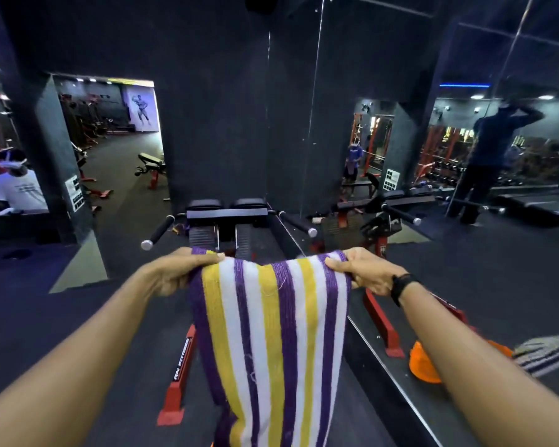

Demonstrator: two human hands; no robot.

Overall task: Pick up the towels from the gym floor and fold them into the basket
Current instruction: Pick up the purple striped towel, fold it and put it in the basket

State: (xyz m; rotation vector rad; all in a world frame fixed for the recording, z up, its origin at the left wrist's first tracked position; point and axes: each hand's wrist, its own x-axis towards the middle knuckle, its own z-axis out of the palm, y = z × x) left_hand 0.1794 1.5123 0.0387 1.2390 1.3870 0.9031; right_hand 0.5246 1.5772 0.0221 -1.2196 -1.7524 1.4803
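A purple, yellow and white striped towel (271, 333) hangs lengthwise in front of me, held up by its top edge. My left hand (183, 271) grips the top left corner. My right hand (363, 271), with a black band on its wrist, grips the top right corner. The towel's lower end runs out of the bottom of the view. An orange basket (423, 366) sits low at the right, partly behind my right forearm. A second striped towel (542, 353) lies beside it at the right edge.
A black and red gym machine (226, 217) with padded handles stands straight ahead, its red feet (178, 379) on the dark floor under the towel. Mirrored walls surround it, showing benches, racks and people. A red frame (384, 324) stands by the mirror at right.
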